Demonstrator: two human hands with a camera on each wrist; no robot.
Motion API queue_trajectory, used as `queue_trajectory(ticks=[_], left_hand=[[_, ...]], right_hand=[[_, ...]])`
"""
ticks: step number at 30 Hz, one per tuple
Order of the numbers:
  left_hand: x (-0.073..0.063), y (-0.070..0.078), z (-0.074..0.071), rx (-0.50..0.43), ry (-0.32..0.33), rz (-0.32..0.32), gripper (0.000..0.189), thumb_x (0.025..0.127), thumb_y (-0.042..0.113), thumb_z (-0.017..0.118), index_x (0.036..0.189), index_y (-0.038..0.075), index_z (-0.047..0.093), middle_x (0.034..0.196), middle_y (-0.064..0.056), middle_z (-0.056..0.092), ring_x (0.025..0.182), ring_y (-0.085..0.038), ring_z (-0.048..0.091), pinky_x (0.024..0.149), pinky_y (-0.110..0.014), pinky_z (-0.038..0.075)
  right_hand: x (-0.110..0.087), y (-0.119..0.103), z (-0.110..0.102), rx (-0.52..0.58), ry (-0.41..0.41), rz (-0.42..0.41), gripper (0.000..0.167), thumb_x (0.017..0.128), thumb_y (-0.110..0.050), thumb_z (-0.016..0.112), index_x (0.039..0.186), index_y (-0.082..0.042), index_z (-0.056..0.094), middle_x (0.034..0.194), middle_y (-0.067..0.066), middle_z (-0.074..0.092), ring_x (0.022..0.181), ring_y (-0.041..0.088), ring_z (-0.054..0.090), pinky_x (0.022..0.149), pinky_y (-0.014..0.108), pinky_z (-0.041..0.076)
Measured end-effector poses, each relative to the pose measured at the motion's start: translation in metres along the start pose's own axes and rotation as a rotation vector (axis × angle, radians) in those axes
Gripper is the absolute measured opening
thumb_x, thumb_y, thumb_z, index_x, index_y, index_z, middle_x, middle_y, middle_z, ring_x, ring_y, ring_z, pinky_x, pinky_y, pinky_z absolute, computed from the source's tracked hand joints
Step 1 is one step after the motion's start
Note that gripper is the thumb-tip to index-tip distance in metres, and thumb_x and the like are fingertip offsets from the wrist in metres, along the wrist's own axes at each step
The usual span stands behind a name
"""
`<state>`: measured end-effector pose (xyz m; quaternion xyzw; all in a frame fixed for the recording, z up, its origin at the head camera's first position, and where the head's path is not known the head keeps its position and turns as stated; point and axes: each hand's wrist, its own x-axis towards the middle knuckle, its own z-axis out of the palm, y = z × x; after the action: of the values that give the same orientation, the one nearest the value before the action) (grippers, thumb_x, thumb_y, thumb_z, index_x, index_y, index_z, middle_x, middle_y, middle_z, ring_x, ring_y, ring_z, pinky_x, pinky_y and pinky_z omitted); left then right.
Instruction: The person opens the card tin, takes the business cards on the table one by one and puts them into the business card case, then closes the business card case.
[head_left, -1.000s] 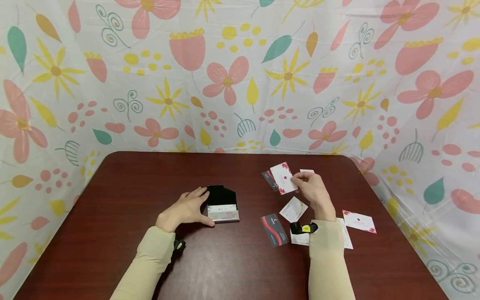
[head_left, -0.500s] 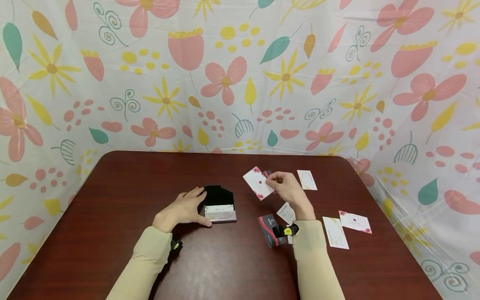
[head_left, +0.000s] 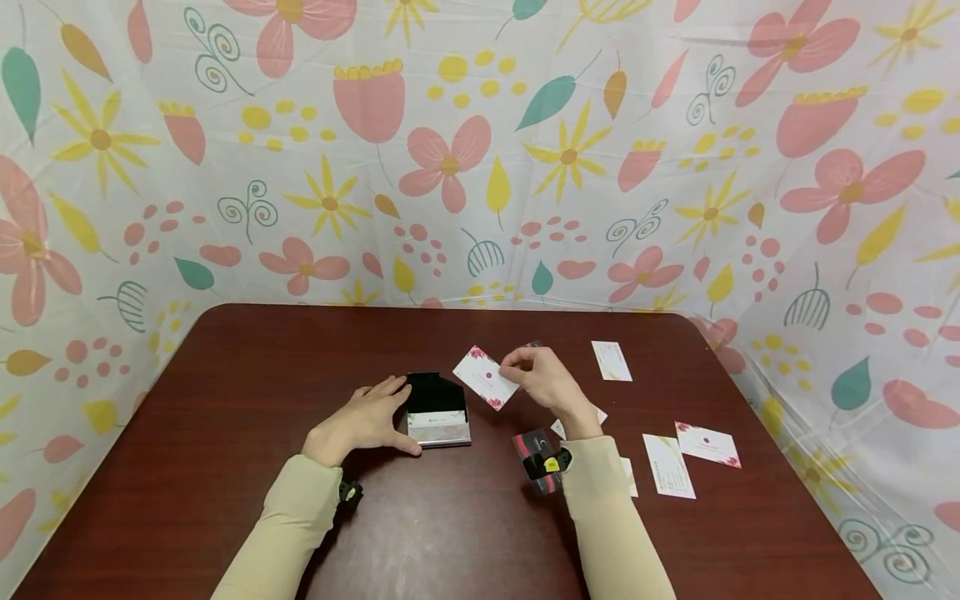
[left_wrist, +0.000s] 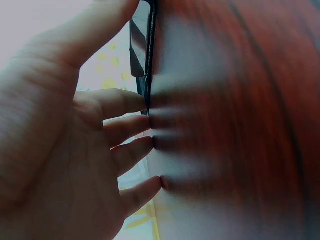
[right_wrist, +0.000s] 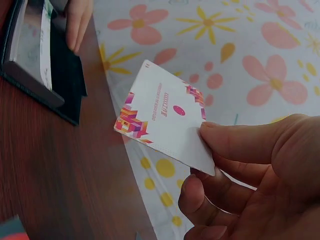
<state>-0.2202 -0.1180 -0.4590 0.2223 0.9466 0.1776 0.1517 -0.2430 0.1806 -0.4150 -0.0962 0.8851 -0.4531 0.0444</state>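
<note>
My right hand [head_left: 551, 383] pinches a white business card [head_left: 486, 377] by one corner, thumb on top. In the right wrist view the card [right_wrist: 162, 115] shows pink and orange corner patterns and a magenta dot. Just left of it on the table lies a business card holder [head_left: 438, 429], its black flap folded back and a white card showing inside. My left hand [head_left: 363, 421] rests beside the holder with fingers spread, thumb at its lower left corner. The left wrist view shows the fingertips [left_wrist: 155, 182] down on the table and the holder's edge [left_wrist: 149, 50] near the thumb.
Loose cards lie on the right of the brown table [head_left: 247, 375]: a white card [head_left: 611, 360] at the back, another white card [head_left: 669, 467], a pink-cornered card [head_left: 708, 444] and a dark grey card [head_left: 534, 446] partly under the right wrist. A floral curtain [head_left: 480, 150] hangs behind.
My right hand has carried the white card leftward from the scattered cards toward the holder, and the card has turned. My left hand stays by the holder.
</note>
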Motion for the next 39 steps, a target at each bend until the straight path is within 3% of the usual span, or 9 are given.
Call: queue_trajectory(ticks=[7,14,22,26,33,39], left_hand=[[0.001,0.0,0.0,-0.001,0.02,0.011,0.11,0.07,0.061,0.079,0.151,0.001,0.035,0.158,-0.017,0.024,0.146,-0.033,0.017,0.111,-0.057,0.018],[0.002,0.0,0.001,0.008,0.021,0.013,0.11,0.07,0.062,0.079,0.15,0.0,0.035,0.158,-0.016,0.024,0.146,-0.033,0.017,0.111,-0.056,0.019],[0.002,0.0,0.003,-0.002,0.034,0.015,0.109,0.07,0.06,0.08,0.15,0.001,0.036,0.158,-0.016,0.025,0.146,-0.033,0.017,0.112,-0.056,0.019],[0.002,0.0,0.002,-0.008,0.038,0.015,0.11,0.069,0.06,0.08,0.15,0.0,0.037,0.157,-0.017,0.026,0.146,-0.034,0.018,0.111,-0.056,0.019],[0.002,0.001,0.001,-0.011,0.043,0.014,0.11,0.069,0.061,0.08,0.149,-0.002,0.037,0.157,-0.018,0.026,0.146,-0.034,0.018,0.111,-0.055,0.019],[0.003,0.0,0.002,-0.015,0.037,0.012,0.109,0.069,0.059,0.082,0.151,0.003,0.037,0.157,-0.018,0.027,0.146,-0.034,0.018,0.111,-0.055,0.019]], right_hand=[[0.012,-0.008,0.013,0.033,-0.033,-0.03,0.006,0.091,-0.008,0.069,0.09,-0.005,0.073,0.081,0.004,0.065,0.073,0.017,0.054,0.063,0.029,0.042],[0.022,-0.012,0.018,0.066,-0.077,-0.021,0.007,0.091,-0.009,0.068,0.089,-0.004,0.073,0.085,0.005,0.065,0.075,0.019,0.056,0.065,0.032,0.049],[0.032,-0.017,0.03,0.023,-0.139,-0.03,0.008,0.094,-0.011,0.067,0.089,-0.008,0.073,0.088,0.002,0.063,0.081,0.018,0.053,0.07,0.031,0.043],[0.036,-0.017,0.034,0.01,-0.156,-0.06,0.008,0.094,-0.011,0.067,0.09,-0.009,0.073,0.091,0.001,0.064,0.085,0.019,0.054,0.075,0.034,0.044],[0.041,-0.013,0.04,0.028,-0.202,-0.101,0.008,0.094,-0.007,0.065,0.09,-0.007,0.073,0.09,0.002,0.065,0.081,0.018,0.053,0.072,0.031,0.044],[0.043,-0.008,0.05,0.013,-0.249,-0.126,0.01,0.094,-0.005,0.064,0.09,-0.007,0.073,0.088,0.0,0.066,0.082,0.016,0.055,0.074,0.03,0.046]])
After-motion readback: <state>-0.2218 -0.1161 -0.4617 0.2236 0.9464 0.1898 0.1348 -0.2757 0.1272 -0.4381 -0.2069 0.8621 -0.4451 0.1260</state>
